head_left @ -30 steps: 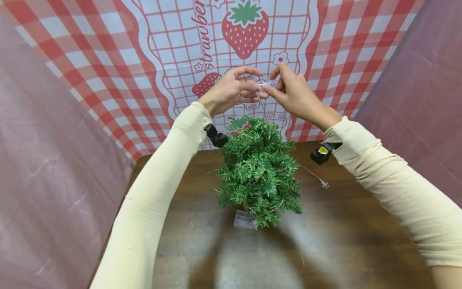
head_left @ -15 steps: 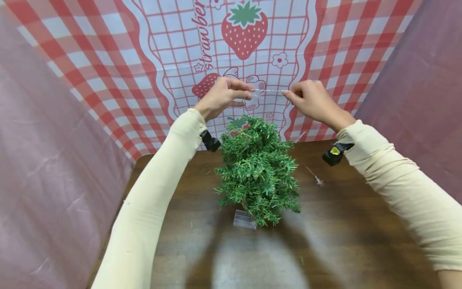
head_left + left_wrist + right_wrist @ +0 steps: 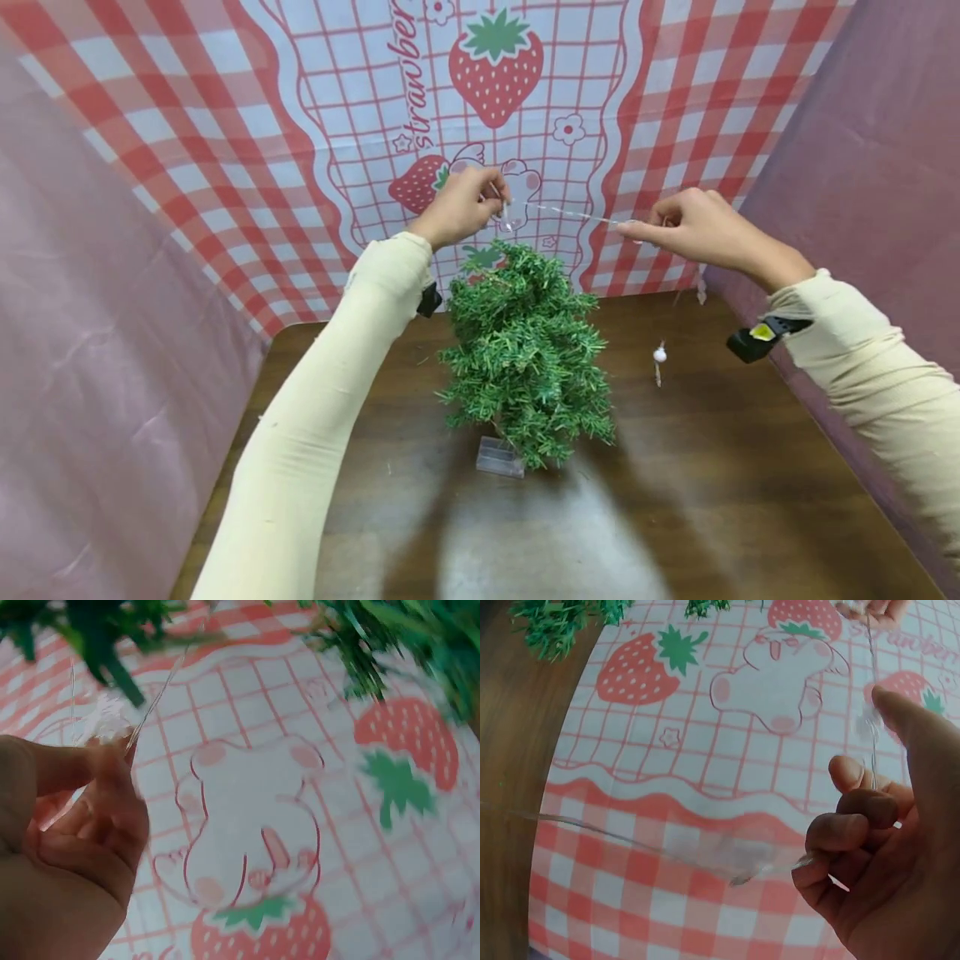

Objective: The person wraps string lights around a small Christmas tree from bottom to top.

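Observation:
A thin clear string of fairy lights (image 3: pixel 570 213) is stretched between both hands above a small artificial Christmas tree (image 3: pixel 525 358). My left hand (image 3: pixel 465 204) pinches one part of it, just above and left of the treetop. Clear bits of the strand (image 3: pixel 112 716) show at those fingertips in the left wrist view. Farther right, my right hand (image 3: pixel 705 229) pinches the strand between thumb and fingers. Its other fingers are curled in the right wrist view, where another length of the clear wire (image 3: pixel 615 832) trails away to the left. A whitish piece (image 3: pixel 659 357) appears right of the tree.
The tree stands on a brown wooden table (image 3: pixel 420 533). A clear plastic box (image 3: pixel 500 457) lies by its base. Behind hangs a strawberry-print checked cloth (image 3: pixel 682 108), with pink curtains (image 3: pixel 112 333) at the sides.
My right hand has moved right and slightly down, away from the left, drawing out the strand between them. The left hand has shifted slightly left, and its fingers are more curled.

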Available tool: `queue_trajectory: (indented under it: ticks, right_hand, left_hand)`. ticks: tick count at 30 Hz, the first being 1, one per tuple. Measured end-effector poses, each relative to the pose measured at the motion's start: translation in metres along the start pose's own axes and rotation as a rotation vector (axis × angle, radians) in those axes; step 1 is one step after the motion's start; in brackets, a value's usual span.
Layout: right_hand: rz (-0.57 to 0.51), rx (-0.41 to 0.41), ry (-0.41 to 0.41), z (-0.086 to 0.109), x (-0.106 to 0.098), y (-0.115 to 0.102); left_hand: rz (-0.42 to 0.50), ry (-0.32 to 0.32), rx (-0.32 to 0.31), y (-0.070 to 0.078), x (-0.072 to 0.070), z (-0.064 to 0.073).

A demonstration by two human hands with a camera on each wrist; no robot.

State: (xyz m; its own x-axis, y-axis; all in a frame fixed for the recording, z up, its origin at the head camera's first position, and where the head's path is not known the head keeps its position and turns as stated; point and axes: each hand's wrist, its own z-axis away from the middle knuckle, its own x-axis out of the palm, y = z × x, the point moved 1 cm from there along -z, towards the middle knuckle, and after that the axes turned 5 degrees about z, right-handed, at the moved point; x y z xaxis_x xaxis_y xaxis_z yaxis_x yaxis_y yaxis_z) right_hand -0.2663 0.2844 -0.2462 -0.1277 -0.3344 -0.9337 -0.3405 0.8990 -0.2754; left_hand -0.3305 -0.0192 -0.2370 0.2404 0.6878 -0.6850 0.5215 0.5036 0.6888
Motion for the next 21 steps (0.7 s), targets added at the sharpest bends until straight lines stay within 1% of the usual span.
queue_trajectory:
  ticks: [1,2,4,6,7,9,11,13,15,16,19,21]
  right_hand:
    - [-0.014,0.012,-0.006,0.004,-0.002,0.003]
    - [-0.031,0.019,-0.005,0.008,-0.005,0.006]
    - [-0.066,0.028,0.012,0.017,-0.011,0.010]
    - [-0.095,0.020,0.040,0.026,-0.017,0.011]
    - [-0.107,0.013,0.060,0.031,-0.020,0.011]
    - [-0.135,0.003,0.097,0.041,-0.026,0.008]
    - [-0.144,-0.020,0.134,0.050,-0.033,0.001]
    - [-0.156,-0.041,0.169,0.058,-0.041,-0.007]
    - [-0.169,-0.055,0.198,0.067,-0.049,-0.016]
    - [-0.173,-0.061,0.212,0.072,-0.052,-0.021]
    - [-0.221,-0.069,0.267,0.085,-0.062,-0.029]
    - [-0.248,-0.092,0.343,0.093,-0.068,-0.030]
  left_hand:
    - [0.075,-0.004,-0.012,0.001,0.000,0.000]
    - [0.176,-0.019,-0.022,0.003,0.000,-0.001]
    - [0.412,-0.065,-0.046,0.009,-0.001,-0.001]
    - [0.669,-0.142,-0.055,0.017,-0.002,-0.003]
    - [0.779,-0.191,-0.053,0.020,-0.001,-0.004]
    - [0.951,-0.270,-0.040,0.027,-0.001,-0.008]
    - [1.085,-0.348,-0.034,0.033,0.000,-0.013]
    - [1.158,-0.422,-0.034,0.037,0.003,-0.017]
    - [1.193,-0.511,-0.053,0.039,0.007,-0.019]
    - [1.199,-0.560,-0.062,0.039,0.010,-0.020]
    - [1.196,-0.703,-0.056,0.038,0.018,-0.020]
    - [1.178,-0.770,-0.020,0.038,0.021,-0.019]
